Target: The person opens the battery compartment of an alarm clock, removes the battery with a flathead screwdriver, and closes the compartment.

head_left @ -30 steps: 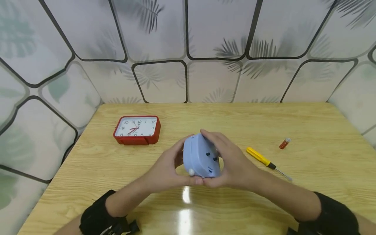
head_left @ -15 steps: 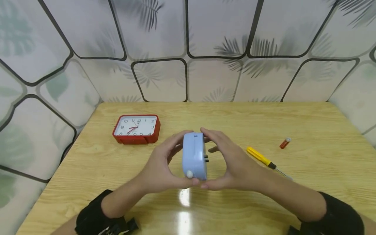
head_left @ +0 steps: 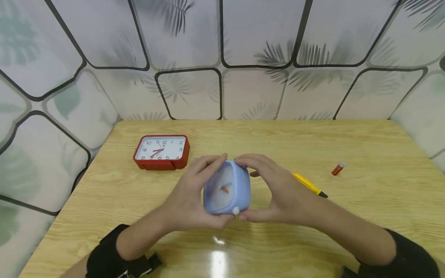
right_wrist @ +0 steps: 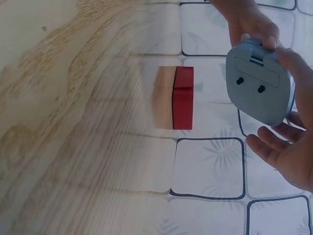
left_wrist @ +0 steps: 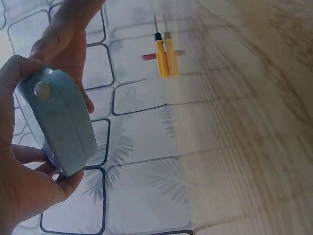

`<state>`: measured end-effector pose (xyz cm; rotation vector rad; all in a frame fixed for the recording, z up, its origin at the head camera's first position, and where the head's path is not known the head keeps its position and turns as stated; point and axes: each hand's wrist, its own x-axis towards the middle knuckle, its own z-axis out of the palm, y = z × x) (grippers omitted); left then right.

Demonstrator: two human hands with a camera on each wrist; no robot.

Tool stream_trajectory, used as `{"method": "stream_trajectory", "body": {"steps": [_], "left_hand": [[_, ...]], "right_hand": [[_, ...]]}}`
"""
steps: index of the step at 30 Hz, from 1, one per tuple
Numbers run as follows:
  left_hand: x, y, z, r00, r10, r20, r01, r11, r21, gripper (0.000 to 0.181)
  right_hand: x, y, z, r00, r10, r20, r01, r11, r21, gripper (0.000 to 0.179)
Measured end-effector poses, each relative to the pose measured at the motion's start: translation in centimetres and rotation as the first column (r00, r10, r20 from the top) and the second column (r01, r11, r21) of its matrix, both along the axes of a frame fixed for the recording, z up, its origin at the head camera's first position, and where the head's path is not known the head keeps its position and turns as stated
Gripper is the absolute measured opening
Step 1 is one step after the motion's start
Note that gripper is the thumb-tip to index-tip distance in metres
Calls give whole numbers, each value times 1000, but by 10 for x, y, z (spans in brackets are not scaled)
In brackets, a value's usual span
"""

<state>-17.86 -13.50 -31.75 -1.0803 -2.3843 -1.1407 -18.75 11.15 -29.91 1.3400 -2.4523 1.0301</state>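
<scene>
– At the back, a pale wall [head_left: 194,96] with black lines and grey leaves; in front, a shiny yellow wooden table [head_left: 278,135].
– And from the left?
– A red plastic box-shaped clock [head_left: 162,152], then the left hand [head_left: 189,202], curled round a small, light-blue plastic clock with round corners [head_left: 227,197], up over the table.
– Just turned?
– Yes, from black back knobs [right_wrist: 239,81] to pale face [head_left: 216,195]. Probably easier to read now.
– Next?
– The right hand [head_left: 279,193], thumb and first finger pinching the edges, others loose; a yellow-and-black screwdriver [head_left: 309,185], part-hidden; a little red battery [head_left: 338,168].
</scene>
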Motion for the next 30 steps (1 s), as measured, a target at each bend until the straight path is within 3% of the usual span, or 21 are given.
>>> {"method": "stream_trajectory", "body": {"steps": [4, 8, 17, 21, 25, 30], "left_hand": [[0, 1, 0, 997, 4, -77, -7, 999, -37, 105], [-2, 0, -1, 995, 12, -98, -19, 997, -74, 104], [-7, 0, -1, 999, -6, -48, -1, 989, -148, 101], [-10, 0, 3, 997, -12, -74, -2, 982, -189, 99], [-10, -4, 5, 996, -21, -89, 0, 973, -232, 98], [-12, -14, 5, 998, -10, -66, -14, 940, -341, 98]], "right_hand": [[2, 1, -1, 999, -48, 0, 48, 998, 49, 90], [4, 2, -3, 996, -85, 21, 82, 991, 103, 90], [7, 7, -5, 986, -168, -2, 165, 963, 213, 90], [7, 8, -6, 986, -157, -52, 164, 964, 208, 89], [7, 13, -8, 984, -135, -118, 159, 961, 225, 79], [8, 27, -6, 969, -153, -192, 207, 930, 304, 48]]}}
